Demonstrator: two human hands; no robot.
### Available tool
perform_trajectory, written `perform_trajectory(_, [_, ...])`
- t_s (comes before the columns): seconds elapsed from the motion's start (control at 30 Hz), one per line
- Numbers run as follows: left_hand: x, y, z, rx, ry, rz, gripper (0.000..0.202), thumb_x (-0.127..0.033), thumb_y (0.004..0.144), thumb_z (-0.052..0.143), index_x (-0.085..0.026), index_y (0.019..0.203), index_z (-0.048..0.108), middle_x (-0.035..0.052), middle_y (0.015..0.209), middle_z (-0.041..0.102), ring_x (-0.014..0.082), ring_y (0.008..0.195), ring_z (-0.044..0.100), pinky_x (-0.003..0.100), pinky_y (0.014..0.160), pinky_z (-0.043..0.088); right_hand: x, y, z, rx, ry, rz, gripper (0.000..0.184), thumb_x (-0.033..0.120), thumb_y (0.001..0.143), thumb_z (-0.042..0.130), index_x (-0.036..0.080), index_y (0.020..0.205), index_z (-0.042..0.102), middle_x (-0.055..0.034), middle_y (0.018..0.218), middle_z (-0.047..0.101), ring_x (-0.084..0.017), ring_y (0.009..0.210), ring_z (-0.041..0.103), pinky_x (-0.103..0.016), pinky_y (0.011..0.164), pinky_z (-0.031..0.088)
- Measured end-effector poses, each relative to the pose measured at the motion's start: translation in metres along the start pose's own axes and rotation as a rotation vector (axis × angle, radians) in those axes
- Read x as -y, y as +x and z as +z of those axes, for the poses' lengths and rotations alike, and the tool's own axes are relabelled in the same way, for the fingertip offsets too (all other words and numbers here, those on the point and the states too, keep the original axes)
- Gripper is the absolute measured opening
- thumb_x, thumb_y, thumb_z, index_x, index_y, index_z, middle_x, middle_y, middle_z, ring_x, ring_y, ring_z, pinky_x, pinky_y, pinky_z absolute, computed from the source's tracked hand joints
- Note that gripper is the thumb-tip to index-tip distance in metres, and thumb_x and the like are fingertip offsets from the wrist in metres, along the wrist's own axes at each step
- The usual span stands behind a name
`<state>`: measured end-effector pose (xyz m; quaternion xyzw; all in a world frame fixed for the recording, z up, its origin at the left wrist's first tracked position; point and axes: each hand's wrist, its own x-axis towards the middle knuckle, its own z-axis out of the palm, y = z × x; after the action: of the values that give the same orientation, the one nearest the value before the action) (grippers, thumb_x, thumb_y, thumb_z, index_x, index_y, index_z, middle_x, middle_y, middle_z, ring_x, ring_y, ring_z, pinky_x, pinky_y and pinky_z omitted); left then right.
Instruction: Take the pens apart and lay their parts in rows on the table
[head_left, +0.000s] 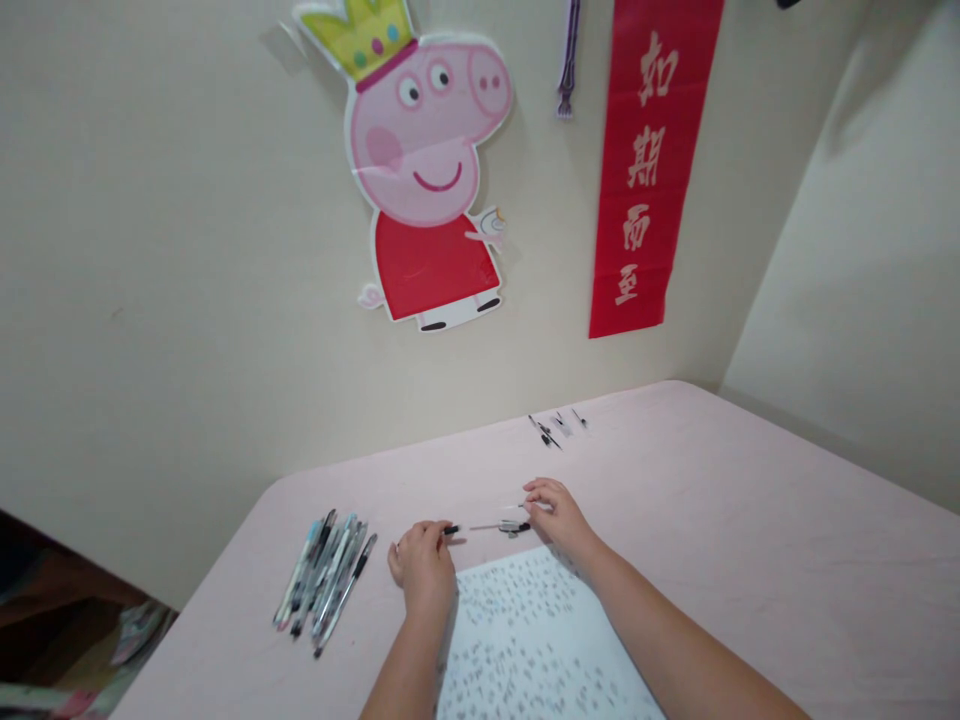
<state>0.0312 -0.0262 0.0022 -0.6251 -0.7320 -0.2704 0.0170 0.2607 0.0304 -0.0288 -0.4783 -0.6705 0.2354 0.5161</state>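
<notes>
Left grip (426,562): thumb and fingers closed on a black part (451,529), its end poking out toward the right grip (553,512). Right grip: fingertips pinched on a thin piece (514,507), pale, too blurred to name; it points back toward the left grip.

Between the two grips, on the pink table (757,540): a thin rod (484,526) lying flat, then a clip (513,527), grey and black, just beside the right fingertips. Whether rod and clip touch, cannot tell.

Left of the left grip, near: a pile of pens (330,575), clear and black, side by side, slanted. Beyond the right grip, well apart, by the wall edge: small dark parts (545,432). Nearer the body than both grips, between the forearms: paper (536,640), covered in rows of marks.
</notes>
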Motion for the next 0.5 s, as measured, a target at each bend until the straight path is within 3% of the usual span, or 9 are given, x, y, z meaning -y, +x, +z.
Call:
perform_trajectory(0.2, [-0.002, -0.001, -0.001, 0.007, -0.038, 0.005, 0.03, -0.01, 0.079, 0.048, -0.025, 0.092, 0.07, 0.0053, 0.095, 0.065, 0.0252, 0.095, 0.055, 0.047, 0.091, 0.03, -0.002, 0.002, -0.006, 0.005, -0.103, -0.013, 0.01, 0.012, 0.066, 0.061, 0.021, 0.065, 0.065, -0.0067, 0.092, 0.066, -0.024, 0.099, 0.055, -0.042, 0.093, 0.039])
perform_trajectory(0.37, [0.0, 0.0, 0.007, 0.034, -0.173, 0.197, 0.036, -0.005, 0.074, 0.05, -0.023, 0.096, 0.071, 0.0064, 0.095, 0.061, 0.0225, 0.092, 0.054, 0.039, 0.084, 0.041, 0.002, -0.001, -0.005, 0.041, -0.158, -0.025, 0.011, 0.01, 0.065, 0.063, 0.021, 0.066, 0.066, -0.0069, 0.091, 0.065, -0.024, 0.1, 0.053, -0.042, 0.093, 0.039])
perform_trajectory(0.5, [-0.003, -0.001, 0.01, 0.055, -0.243, 0.345, 0.041, -0.002, 0.072, 0.048, -0.024, 0.098, 0.07, 0.0065, 0.095, 0.06, 0.0215, 0.092, 0.053, 0.038, 0.082, 0.044, 0.013, -0.002, -0.008, 0.043, -0.179, -0.062, 0.017, 0.011, 0.068, 0.062, 0.021, 0.08, 0.068, -0.0076, 0.097, 0.064, -0.024, 0.104, 0.051, -0.043, 0.095, 0.038])
